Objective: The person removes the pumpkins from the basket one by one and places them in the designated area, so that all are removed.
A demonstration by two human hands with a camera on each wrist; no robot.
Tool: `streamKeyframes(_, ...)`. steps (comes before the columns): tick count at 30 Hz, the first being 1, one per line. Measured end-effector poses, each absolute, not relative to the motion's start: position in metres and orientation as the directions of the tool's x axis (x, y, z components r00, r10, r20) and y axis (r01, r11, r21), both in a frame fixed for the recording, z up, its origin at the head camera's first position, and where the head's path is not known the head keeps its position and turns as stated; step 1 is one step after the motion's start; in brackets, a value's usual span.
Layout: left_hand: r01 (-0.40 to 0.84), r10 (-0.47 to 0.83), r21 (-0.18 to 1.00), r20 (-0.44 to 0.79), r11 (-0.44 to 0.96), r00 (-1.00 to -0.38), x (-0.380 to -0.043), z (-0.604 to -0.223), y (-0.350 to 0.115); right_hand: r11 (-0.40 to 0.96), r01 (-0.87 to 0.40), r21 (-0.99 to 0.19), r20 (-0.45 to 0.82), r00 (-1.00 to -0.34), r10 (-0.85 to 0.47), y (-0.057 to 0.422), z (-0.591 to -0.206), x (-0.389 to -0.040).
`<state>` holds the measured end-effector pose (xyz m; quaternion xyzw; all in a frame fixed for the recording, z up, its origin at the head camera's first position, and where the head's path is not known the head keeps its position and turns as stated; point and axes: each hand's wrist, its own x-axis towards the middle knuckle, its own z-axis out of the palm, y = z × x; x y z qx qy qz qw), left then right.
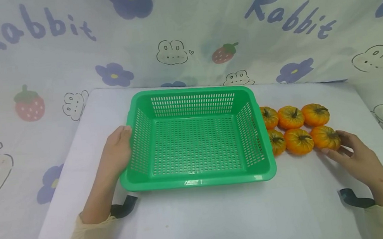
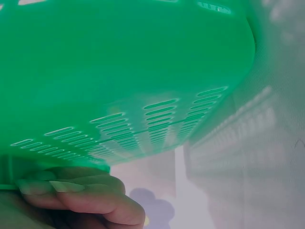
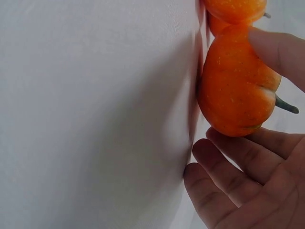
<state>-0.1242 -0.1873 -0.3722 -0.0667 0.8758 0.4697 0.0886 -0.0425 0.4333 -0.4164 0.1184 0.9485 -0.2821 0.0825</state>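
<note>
A green plastic basket (image 1: 198,180) with slotted walls and a perforated floor sits on the white table, with nothing inside. My left hand (image 1: 115,151) grips its left rim; in the left wrist view the fingers (image 2: 102,198) curl beneath the edge. To the basket's right, small orange pumpkins stand in two rows. At the right end of the front row, my right hand (image 1: 360,158) holds a pumpkin (image 1: 324,138) between thumb and fingers. The right wrist view has the thumb (image 3: 281,52) against this pumpkin's side and fingertips at its opposite side, low by the tabletop.
Beside the held pumpkin are a front-row pumpkin (image 1: 298,142) and a back-row pumpkin (image 1: 315,115). The basket's right wall partly hides the leftmost pumpkins. Behind the table (image 1: 202,223) hangs a white cloth (image 1: 195,21) printed with rabbits, strawberries and flowers. Black camera mounts stick out at both wrists.
</note>
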Motion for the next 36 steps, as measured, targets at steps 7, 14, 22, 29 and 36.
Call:
streamKeyframes(7,-0.21,-0.034,0.801,-0.231,0.56,-0.972,-0.126,-0.372,-0.188,0.806,0.29,-0.517,-0.242,-0.952,0.187,0.431,-0.418,-0.043)
streamKeyframes(14,-0.215,-0.023,0.79,-0.247,0.574,-0.969,-0.127,-0.371,-0.187,0.805,0.298,-0.513,-0.25,-0.949,0.193,0.431,-0.417,-0.04)
streamKeyframes(22,-0.232,0.018,0.8,-0.29,0.554,-0.957,-0.13,-0.369,-0.191,0.801,0.319,-0.506,-0.239,-0.944,0.226,0.431,-0.418,-0.033)
streamKeyframes(29,-0.29,0.048,0.811,-0.363,0.508,-0.931,-0.133,-0.371,-0.204,0.794,0.29,-0.534,-0.254,-0.951,0.176,0.429,-0.418,-0.04)
streamKeyframes(36,-0.198,0.093,0.831,-0.285,0.519,-0.954,-0.123,-0.372,-0.235,0.829,0.22,-0.513,-0.239,-0.965,0.108,0.428,-0.414,-0.04)
